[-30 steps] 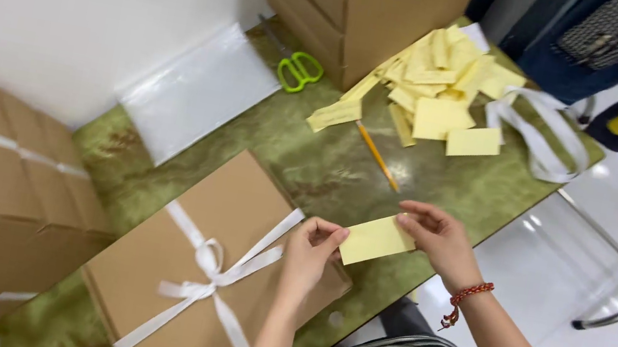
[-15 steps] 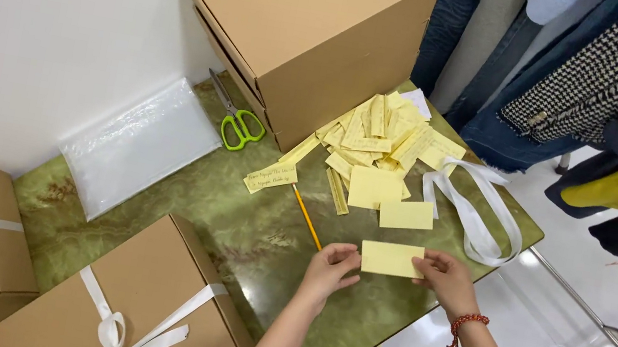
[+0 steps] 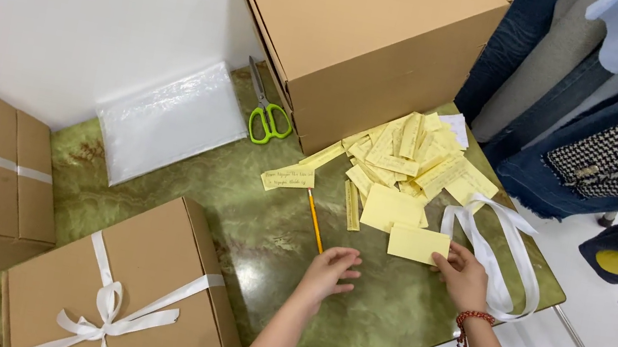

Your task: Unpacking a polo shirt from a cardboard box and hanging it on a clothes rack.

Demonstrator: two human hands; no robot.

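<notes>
The right hand (image 3: pixel 464 277) is pinching the near right corner of a blank yellow card (image 3: pixel 417 244), pressing it flat on the green table (image 3: pixel 386 314) beside the card pile (image 3: pixel 404 161). The left hand (image 3: pixel 327 272) is hovering open and empty, just near the pencil (image 3: pixel 315 220). Bare tabletop is lying between the hands, with the near edge close by.

A bare stretch of green table (image 3: pixel 377 313) is seen around the pencil (image 3: pixel 315 220), open in front of it and to its left as far as the ribboned box (image 3: pixel 128 286). Passage behind the pencil is blocked by the large cardboard box (image 3: pixel 366 40), with the green-handled scissors (image 3: pixel 266 117) lying just left of that box. To the pencil's right the surface is covered by loose yellow slips (image 3: pixel 404 165) and a looped white ribbon (image 3: pixel 495 249). Further left of the pencil, a clear plastic bag (image 3: pixel 170 119) lies flat and low against the wall.
</notes>
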